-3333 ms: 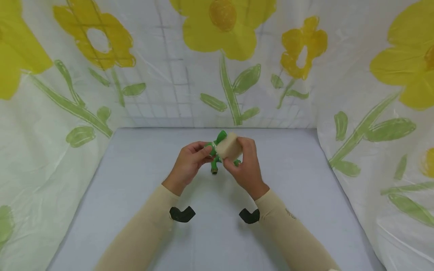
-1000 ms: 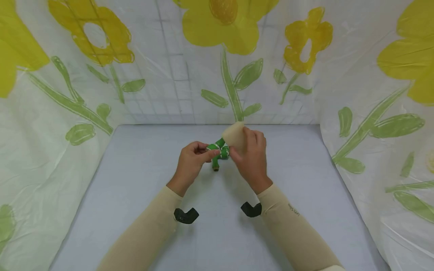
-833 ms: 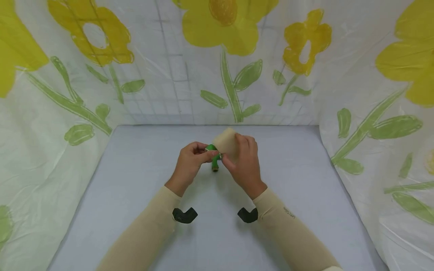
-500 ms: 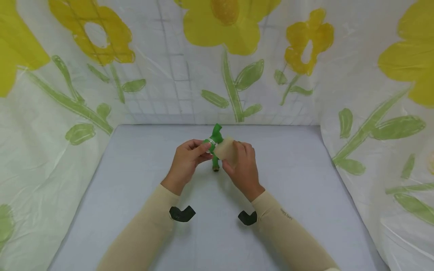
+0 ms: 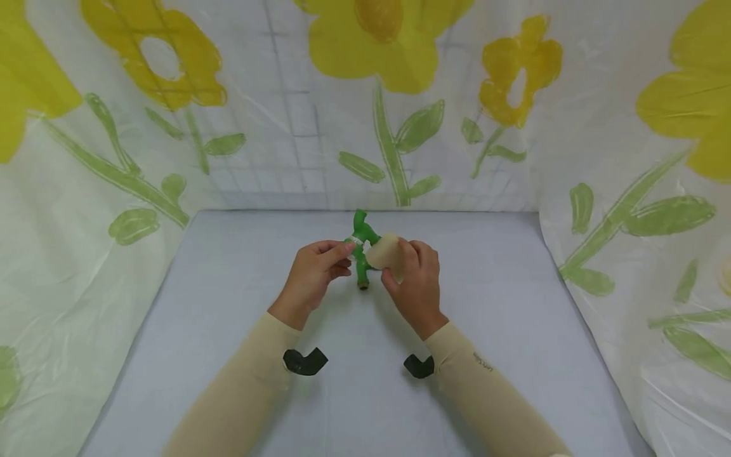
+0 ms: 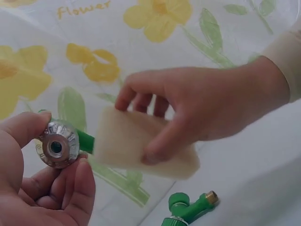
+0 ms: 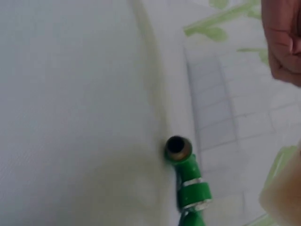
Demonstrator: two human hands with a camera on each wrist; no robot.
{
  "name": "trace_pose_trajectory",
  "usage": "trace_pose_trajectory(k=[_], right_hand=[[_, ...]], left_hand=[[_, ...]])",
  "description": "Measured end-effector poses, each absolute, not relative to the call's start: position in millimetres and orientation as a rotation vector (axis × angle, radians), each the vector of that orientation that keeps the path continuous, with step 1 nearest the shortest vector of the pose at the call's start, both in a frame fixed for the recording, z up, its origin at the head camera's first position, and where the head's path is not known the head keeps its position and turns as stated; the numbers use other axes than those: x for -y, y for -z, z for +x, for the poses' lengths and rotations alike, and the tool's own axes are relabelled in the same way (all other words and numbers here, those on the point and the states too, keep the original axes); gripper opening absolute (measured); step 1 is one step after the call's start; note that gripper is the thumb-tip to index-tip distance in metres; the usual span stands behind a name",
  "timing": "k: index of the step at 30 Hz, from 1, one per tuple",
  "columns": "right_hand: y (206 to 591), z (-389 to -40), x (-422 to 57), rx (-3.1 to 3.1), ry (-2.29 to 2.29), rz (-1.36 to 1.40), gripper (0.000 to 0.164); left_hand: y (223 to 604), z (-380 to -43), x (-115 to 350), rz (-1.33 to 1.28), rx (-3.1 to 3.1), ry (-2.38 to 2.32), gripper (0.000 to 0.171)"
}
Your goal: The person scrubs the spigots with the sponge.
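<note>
A green branched pipe fitting (image 5: 362,271) with silver bands and a brass threaded end is held above the table. My left hand (image 5: 311,274) pinches it at the left; its round silver end (image 6: 48,151) faces the left wrist view, between thumb and fingers. My right hand (image 5: 415,282) grips a beige, sponge-like block (image 5: 381,254) between thumb and fingers. In the left wrist view the block (image 6: 126,141) lies close against a green branch; actual contact is hard to tell. The right wrist view shows one open-ended green branch (image 7: 194,192), but the block's edge is blurred.
A pale table (image 5: 354,406) spreads beneath both hands. Behind and at the sides hang white curtains (image 5: 263,158) printed with yellow flowers. Black curved pieces (image 5: 306,362) stick out from both wrists above the table.
The fitting has turned in my left hand, so one branch now points up. My right hand has shifted the beige block across the fitting, ending lower than a second ago. Both grips persist.
</note>
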State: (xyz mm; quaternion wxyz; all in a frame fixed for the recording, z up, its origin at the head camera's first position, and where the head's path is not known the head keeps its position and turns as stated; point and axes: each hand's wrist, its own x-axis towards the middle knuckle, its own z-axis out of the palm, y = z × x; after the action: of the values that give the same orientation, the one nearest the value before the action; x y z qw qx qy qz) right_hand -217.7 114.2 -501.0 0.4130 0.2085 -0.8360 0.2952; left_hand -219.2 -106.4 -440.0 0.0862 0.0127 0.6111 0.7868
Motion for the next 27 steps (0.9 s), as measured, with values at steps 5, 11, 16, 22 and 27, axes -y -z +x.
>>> trace_pose_trajectory(k=[5,11,16,22,27], right_hand=[[496.1,-218.1,-111.8,2.062,-0.752,0.57,0.06],[499.5,-217.0,-114.1,2.08,-0.713,0.522,0.06],[499.0,-216.8,-112.9,2.078,-0.718,0.58,0.061],[504.0,-218.9,-118.4,2.105,-0.667,0.545,0.061],[503.0,-219.4,-118.3,2.095,-0.679,0.592,0.06]], left_hand=[[439.6,-216.0,106.0,0.059,-1.789,-2.325,0.016],[439.4,-215.3,106.6,0.06,-1.782,-2.353,0.016],[442.6,-216.1,105.1,0.05,-1.781,-2.315,0.021],[442.5,-215.1,104.7,0.075,-1.839,-2.296,0.027],[444.5,-216.8,99.1,0.056,-1.83,-2.271,0.027]])
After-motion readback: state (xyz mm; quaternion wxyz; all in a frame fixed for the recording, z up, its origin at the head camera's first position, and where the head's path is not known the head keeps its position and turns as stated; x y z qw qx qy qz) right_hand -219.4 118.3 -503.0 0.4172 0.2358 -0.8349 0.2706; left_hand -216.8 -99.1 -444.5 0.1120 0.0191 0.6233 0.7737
